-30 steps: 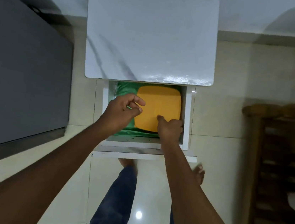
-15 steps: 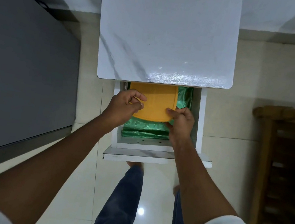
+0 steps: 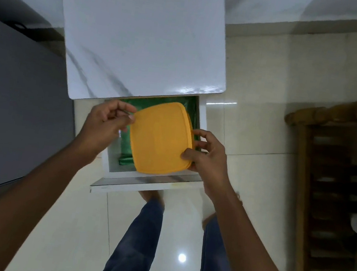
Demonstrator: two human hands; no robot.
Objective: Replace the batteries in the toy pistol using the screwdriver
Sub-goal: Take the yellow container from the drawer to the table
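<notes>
A square yellow plastic box with a lid (image 3: pixel 161 137) is held above an open white drawer (image 3: pixel 145 182) under a white marble-look tabletop (image 3: pixel 144 36). My left hand (image 3: pixel 104 124) pinches the box's left edge near its upper corner. My right hand (image 3: pixel 206 154) grips its right edge, thumb on the lid. Green wrapping or lining (image 3: pixel 126 151) lies in the drawer below the box. No toy pistol, screwdriver or batteries are in view.
A dark grey cabinet face (image 3: pixel 15 104) stands at the left. A wooden rack with slats (image 3: pixel 333 199) is at the right. My legs in blue trousers (image 3: pixel 137 243) and bare feet stand on the glossy tiled floor (image 3: pixel 250 144) before the drawer.
The yellow box has come up out of the drawer toward me. My right hand has shifted from its near edge to its right side. The camera has moved closer.
</notes>
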